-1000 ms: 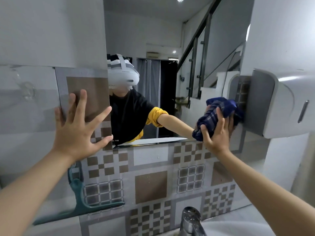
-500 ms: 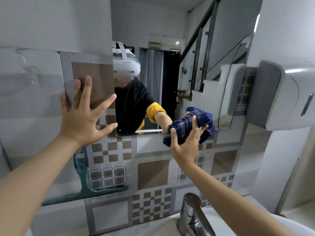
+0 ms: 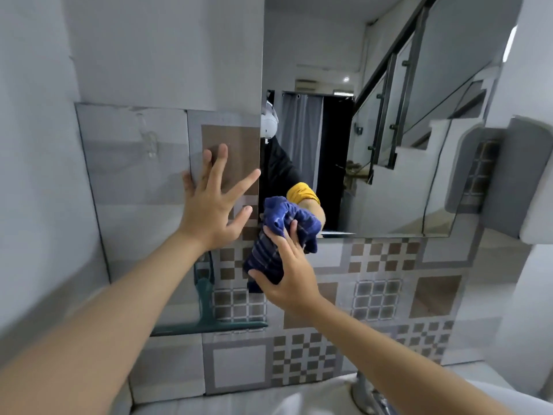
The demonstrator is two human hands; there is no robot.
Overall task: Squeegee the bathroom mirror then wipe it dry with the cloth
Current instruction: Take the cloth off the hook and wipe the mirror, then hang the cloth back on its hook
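Observation:
The mirror (image 3: pixel 389 145) hangs on the tiled wall and reflects a staircase and a person in black with a yellow cuff. My right hand (image 3: pixel 287 277) grips a bunched blue checked cloth (image 3: pixel 281 235) and presses it against the mirror's lower left corner and the tile just below. My left hand (image 3: pixel 214 202) lies flat on the wall tile beside the mirror's left edge, fingers spread, holding nothing. A teal squeegee (image 3: pixel 206 313) hangs against the wall below my left hand, blade downward, touched by neither hand.
A grey wall dispenser (image 3: pixel 526 181) juts out at the right of the mirror. A chrome tap (image 3: pixel 366 396) and a white basin rim (image 3: pixel 239 402) sit at the bottom. A clear hook (image 3: pixel 148 139) is stuck on the tile at upper left.
My right hand has swept the cloth leftward along the mirror's bottom edge, from the right side to the lower left corner. My left hand has stayed flat on the wall.

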